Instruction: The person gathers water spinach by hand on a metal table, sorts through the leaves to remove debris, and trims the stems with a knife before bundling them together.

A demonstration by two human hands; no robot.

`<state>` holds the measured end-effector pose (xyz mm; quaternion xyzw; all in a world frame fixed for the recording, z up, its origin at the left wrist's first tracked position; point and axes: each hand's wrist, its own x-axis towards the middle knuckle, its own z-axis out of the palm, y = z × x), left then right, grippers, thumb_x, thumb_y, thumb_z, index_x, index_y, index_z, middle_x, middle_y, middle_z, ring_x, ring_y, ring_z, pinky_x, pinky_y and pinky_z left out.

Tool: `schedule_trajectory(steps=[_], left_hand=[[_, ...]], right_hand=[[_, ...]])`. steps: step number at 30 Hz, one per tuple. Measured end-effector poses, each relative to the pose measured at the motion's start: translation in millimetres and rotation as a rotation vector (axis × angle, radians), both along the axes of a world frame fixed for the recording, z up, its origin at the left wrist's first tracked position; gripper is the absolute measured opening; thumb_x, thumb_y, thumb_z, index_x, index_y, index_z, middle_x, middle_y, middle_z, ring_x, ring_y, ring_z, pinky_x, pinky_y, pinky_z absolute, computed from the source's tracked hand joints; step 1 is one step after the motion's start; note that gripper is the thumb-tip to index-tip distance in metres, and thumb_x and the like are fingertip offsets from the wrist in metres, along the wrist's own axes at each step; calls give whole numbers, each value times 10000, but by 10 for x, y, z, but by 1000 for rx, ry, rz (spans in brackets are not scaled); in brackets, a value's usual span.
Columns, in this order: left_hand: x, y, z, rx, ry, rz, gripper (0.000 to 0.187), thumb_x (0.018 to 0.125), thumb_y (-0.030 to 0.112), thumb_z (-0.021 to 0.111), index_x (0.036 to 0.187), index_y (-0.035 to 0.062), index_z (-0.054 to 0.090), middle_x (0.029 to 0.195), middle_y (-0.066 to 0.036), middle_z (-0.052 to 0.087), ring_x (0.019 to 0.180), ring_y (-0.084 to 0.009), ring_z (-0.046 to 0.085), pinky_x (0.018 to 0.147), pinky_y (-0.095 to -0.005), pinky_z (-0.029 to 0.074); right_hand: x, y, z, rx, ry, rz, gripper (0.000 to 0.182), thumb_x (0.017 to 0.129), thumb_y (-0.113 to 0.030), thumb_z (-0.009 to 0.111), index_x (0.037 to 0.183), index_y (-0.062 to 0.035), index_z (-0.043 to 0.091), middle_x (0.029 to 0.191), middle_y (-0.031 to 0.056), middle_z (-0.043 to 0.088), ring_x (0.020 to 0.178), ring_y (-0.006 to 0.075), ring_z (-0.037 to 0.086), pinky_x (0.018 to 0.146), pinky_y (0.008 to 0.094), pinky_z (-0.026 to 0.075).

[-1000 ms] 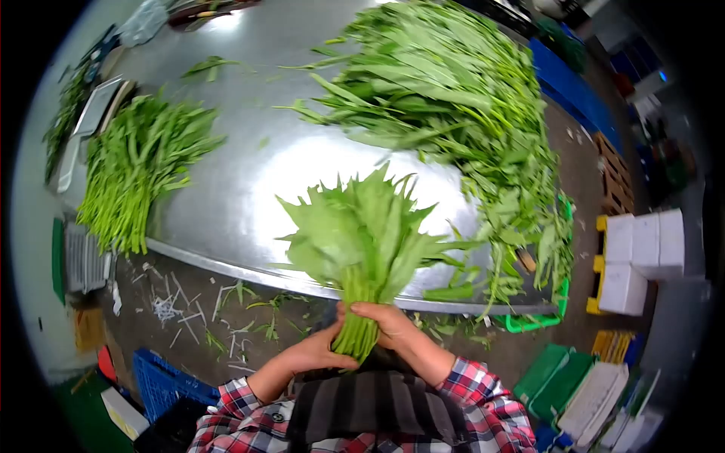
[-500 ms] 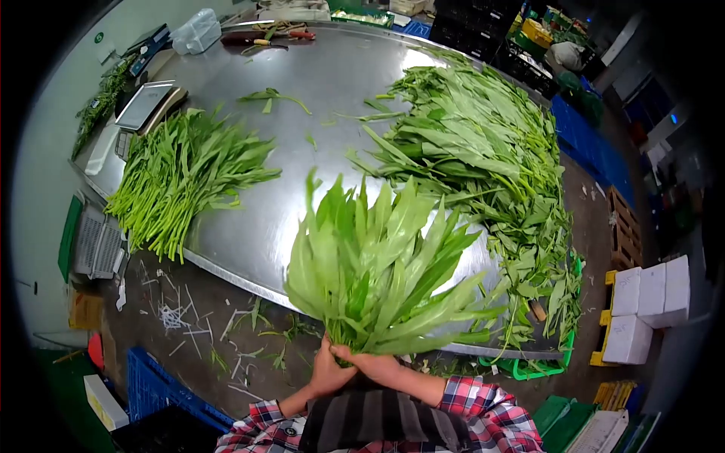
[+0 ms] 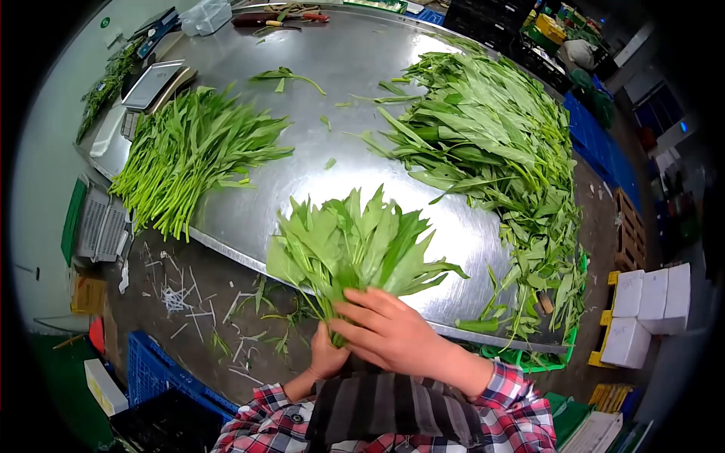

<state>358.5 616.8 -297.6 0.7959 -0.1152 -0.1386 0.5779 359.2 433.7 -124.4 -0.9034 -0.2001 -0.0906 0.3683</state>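
Note:
My left hand [image 3: 328, 355] is closed around the lower stems of a bunch of leafy greens [image 3: 355, 249], which look like water spinach. The leaves fan upward and away from me, over the near edge of the metal table [image 3: 317, 170]. Against the right side of the bunch lies my right hand [image 3: 389, 332], its fingers stretched out and slightly apart. Loose greens form a big pile [image 3: 483, 136] on the table's right side. At the left lies a smaller heap of greens [image 3: 196, 151], stems pointing toward me.
A scale [image 3: 153, 87] stands at the table's left edge. Knives [image 3: 264, 23] and a clear plastic container [image 3: 205, 16] lie at the far end. A green crate [image 3: 544, 361] sits under the right corner, a blue crate [image 3: 162, 377] at lower left. Scraps [image 3: 177, 298] litter the floor.
My right hand has moved from the stems up onto the side of the leaves. The bunch sits lower and its leaves are gathered closer. My left hand keeps its hold on the stems.

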Motion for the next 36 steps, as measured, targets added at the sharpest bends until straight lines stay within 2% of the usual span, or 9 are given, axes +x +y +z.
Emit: schedule_trajectory(steps=[5, 11, 15, 16, 19, 20, 24, 27, 36], left_hand=[[-46, -38, 168, -55, -34, 76, 444, 698, 101, 689, 1078, 14, 475, 952, -158, 605, 878, -286, 615, 739, -352, 478], [-65, 0, 90, -76, 0, 123, 394, 675, 47, 686, 1004, -7, 475, 920, -140, 614, 843, -242, 619, 732, -327, 477], [-65, 35, 23, -80, 1, 107, 415, 674, 56, 685, 1031, -1, 482, 933, -141, 608, 862, -253, 616, 739, -335, 474], [-58, 27, 66, -63, -25, 98, 422, 673, 59, 685, 1040, 1, 486, 936, -144, 607, 866, -263, 615, 740, -341, 474], [-50, 54, 56, 19, -114, 48, 445, 688, 52, 679, 1080, 5, 474, 945, -126, 605, 859, -240, 608, 740, -329, 470], [-50, 63, 42, 52, -146, 26, 452, 696, 47, 676, 1095, 7, 466, 949, -116, 605, 854, -224, 606, 739, -320, 469], [-27, 52, 64, 74, -160, 21, 428, 684, 55, 680, 1062, 3, 486, 936, -144, 601, 837, -272, 607, 728, -340, 468], [-21, 44, 99, 96, -190, 16, 416, 680, 57, 680, 1047, -2, 492, 927, -155, 600, 830, -295, 605, 723, -351, 468], [-35, 141, -101, 89, -162, -2, 500, 650, 89, 693, 1094, 5, 478, 924, -189, 578, 852, -390, 570, 722, -422, 462]], right_hand=[[53, -67, -209, -356, -67, -4, 371, 705, -266, 700, 1036, -130, 599, 1065, 83, 526, 1129, 271, 452, 967, 470, 317], [-157, -153, -245, -347, -46, -266, 257, 686, -286, 713, 849, -103, 633, 1068, 96, 527, 1102, 275, 462, 962, 458, 320], [-65, -178, -334, -269, -149, -248, 259, 660, -212, 739, 722, -46, 550, 1094, 135, 551, 1020, 323, 502, 908, 467, 375], [-19, -167, -402, -196, -187, -303, 263, 652, -156, 742, 734, -30, 526, 981, 128, 582, 904, 299, 564, 796, 415, 456], [72, -164, -407, -122, -36, -428, 247, 662, -115, 730, 772, -24, 528, 846, 98, 579, 744, 251, 593, 643, 340, 490], [170, -171, -406, -96, -223, -456, 207, 678, -89, 702, 816, -35, 558, 748, 66, 552, 608, 216, 571, 522, 299, 463], [221, -227, -489, -249, -237, -303, 289, 677, -73, 630, 965, -97, 618, 700, 37, 503, 582, 192, 538, 508, 296, 442], [296, -248, -425, -317, -297, -175, 306, 676, -86, 588, 979, -107, 621, 661, 22, 450, 556, 175, 503, 501, 293, 419], [429, -309, -502, -394, -238, 61, 182, 695, -109, 538, 865, -54, 573, 677, 20, 443, 649, 173, 508, 761, 321, 434]])
